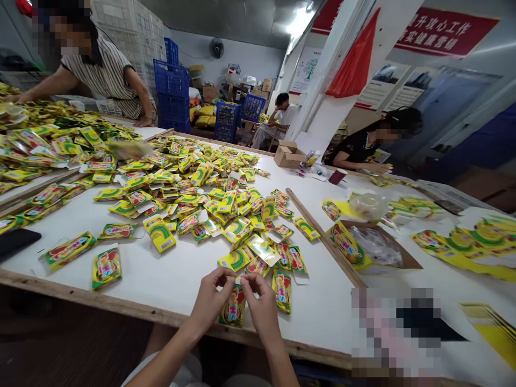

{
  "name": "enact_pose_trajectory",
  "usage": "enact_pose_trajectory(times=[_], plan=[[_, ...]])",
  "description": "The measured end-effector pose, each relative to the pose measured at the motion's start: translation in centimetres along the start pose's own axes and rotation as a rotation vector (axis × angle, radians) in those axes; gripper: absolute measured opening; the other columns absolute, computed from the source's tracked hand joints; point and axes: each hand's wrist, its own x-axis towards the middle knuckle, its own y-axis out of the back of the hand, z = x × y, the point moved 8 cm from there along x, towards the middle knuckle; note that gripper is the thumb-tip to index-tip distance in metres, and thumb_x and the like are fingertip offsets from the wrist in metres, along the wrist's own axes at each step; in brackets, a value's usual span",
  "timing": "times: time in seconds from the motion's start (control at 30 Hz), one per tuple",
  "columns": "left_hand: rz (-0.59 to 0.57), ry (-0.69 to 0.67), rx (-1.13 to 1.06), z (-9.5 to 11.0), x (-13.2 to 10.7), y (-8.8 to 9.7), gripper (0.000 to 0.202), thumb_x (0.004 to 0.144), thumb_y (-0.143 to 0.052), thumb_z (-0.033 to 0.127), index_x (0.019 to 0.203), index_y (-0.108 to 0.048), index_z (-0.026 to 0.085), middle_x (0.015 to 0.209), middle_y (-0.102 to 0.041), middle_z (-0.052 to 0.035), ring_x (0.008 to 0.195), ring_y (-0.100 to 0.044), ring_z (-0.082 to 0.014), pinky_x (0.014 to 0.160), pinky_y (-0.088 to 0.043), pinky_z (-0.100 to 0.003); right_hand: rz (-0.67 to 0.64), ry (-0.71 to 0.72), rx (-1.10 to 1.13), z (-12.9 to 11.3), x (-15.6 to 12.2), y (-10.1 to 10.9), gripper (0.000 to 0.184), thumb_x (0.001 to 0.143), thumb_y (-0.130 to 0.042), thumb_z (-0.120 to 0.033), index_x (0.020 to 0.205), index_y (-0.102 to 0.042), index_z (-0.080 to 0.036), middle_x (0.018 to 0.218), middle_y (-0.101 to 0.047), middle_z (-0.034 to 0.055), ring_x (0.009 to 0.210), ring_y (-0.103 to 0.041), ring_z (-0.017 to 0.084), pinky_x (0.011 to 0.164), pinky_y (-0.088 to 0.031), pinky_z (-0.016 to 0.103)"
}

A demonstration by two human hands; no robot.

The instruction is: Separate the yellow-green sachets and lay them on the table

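Near the front edge of the white table [161, 290], my left hand [213, 298] and my right hand [260, 301] pinch the top end of a small yellow and green candy box [233, 307]. Their fingertips almost meet at its flap. The lower part of the box shows between my hands, with colourful lettering on its front. Just beyond my fingers lie more of the same boxes, among them one box [282, 290] to the right of my right hand. A single box [107, 267] rests on the table off to the left.
A large heap of candy boxes [193, 183] spreads across the middle. Wooden strips [322, 231] divide the table. To the right stand an open carton [374, 247] with clear plastic and flat yellow sheets [471, 242]. One person [108, 70] reaches over the left pile; another [363, 145] works at right.
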Motion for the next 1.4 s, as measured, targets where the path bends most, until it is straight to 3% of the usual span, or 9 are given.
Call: enact_pose_trajectory(times=[0.4,0.5,0.67,0.77,0.83,0.97,1.03,1.23,1.4], plan=[[-0.138,-0.183,0.017,0.5,-1.5,0.2,0.015,0.09,-0.056,0.026,0.096,-0.069,0.02,0.095,-0.067,-0.0066,0.094,-0.064,-0.0206,0.084,-0.05,-0.032,-0.05,0.068,0.048,-0.1,-2.0,-0.4,0.02,0.088,-0.058,-0.037,0.093,-0.066,-0.02,0.086,-0.07,0.0046,0.077,-0.065,0.019,0.07,-0.052,0.026],[-0.119,-0.123,0.023,-0.2,-1.7,0.6,0.021,0.091,-0.054,0.029,0.108,-0.064,0.021,0.101,-0.067,-0.0066,0.09,-0.064,-0.0192,0.082,-0.05,-0.031,0.069,0.073,-0.112,-0.6,-2.8,4.9,0.025,0.088,-0.053,-0.042,0.092,-0.067,-0.021,0.088,-0.071,0.0053,0.079,-0.066,0.021,0.072,-0.052,0.028],[-0.073,0.053,0.071,-1.9,-1.4,1.1,0.023,0.091,-0.053,0.037,0.099,-0.064,0.019,0.09,-0.068,-0.006,0.084,-0.064,-0.0205,0.074,-0.05,-0.03,0.173,-0.09,-0.611,0.6,-5.2,19.5,0.035,0.074,-0.061,-0.057,0.079,-0.071,-0.024,0.084,-0.072,0.007,0.081,-0.065,0.028,0.074,-0.05,0.037],[-0.149,0.073,0.124,-2.2,-1.2,0.1,0.025,0.09,-0.052,0.039,0.095,-0.066,0.019,0.086,-0.069,-0.0062,0.081,-0.063,-0.0215,0.066,-0.049,-0.028,0.29,-0.145,-0.726,1.1,-6.0,22.7,0.045,0.069,-0.059,-0.063,0.086,-0.07,-0.022,0.088,-0.07,0.0101,0.079,-0.063,0.03,0.072,-0.05,0.042],[-0.184,0.046,0.146,-2.1,-1.3,-0.4,0.024,0.09,-0.052,0.038,0.095,-0.066,0.019,0.087,-0.07,-0.0066,0.081,-0.063,-0.0215,0.067,-0.049,-0.029,0.356,-0.155,-0.696,1.7,-5.4,20.7,0.053,0.073,-0.054,-0.063,0.099,-0.066,-0.019,0.093,-0.068,0.0124,0.077,-0.062,0.029,0.068,-0.051,0.041],[-0.174,-0.008,0.187,-1.9,-1.7,0.0,0.023,0.091,-0.051,0.037,0.094,-0.066,0.02,0.087,-0.071,-0.0068,0.083,-0.063,-0.0218,0.075,-0.049,-0.032,0.337,-0.095,-0.721,3.3,-2.0,12.3,0.06,0.073,-0.057,-0.056,0.112,-0.058,-0.01,0.103,-0.063,0.0209,0.094,-0.06,0.036,0.081,-0.049,0.048],[-0.154,-0.008,0.199,-2.0,-1.9,0.4,0.023,0.09,-0.052,0.037,0.094,-0.067,0.02,0.087,-0.071,-0.0068,0.083,-0.063,-0.0222,0.073,-0.049,-0.031,0.333,-0.091,-0.766,4.3,-0.8,9.4,0.06,0.07,-0.061,-0.046,0.115,-0.055,-0.006,0.104,-0.062,0.0238,0.098,-0.058,0.04,0.086,-0.046,0.052],[-0.169,0.036,0.077,-1.9,-1.8,0.0,0.026,0.089,-0.054,0.04,0.097,-0.066,0.019,0.089,-0.072,-0.0077,0.08,-0.065,-0.0214,0.073,-0.051,-0.031,0.372,-0.107,-0.434,6.4,-2.9,6.2,0.064,0.069,-0.064,-0.039,0.125,-0.047,-0.012,0.109,-0.062,0.016,0.101,-0.061,0.033,0.086,-0.05,0.043],[-0.217,-0.001,-0.17,-1.2,-1.7,-0.7,0.042,0.083,-0.065,0.037,0.119,-0.051,0.022,0.097,-0.069,-0.006,0.082,-0.066,-0.0191,0.078,-0.053,-0.032,0.24,0.026,-0.216,3.2,-5.6,1.2,0.065,0.072,-0.068,-0.031,0.132,-0.045,-0.02,0.119,-0.06,0.0101,0.108,-0.059,0.027,0.089,-0.051,0.037]])
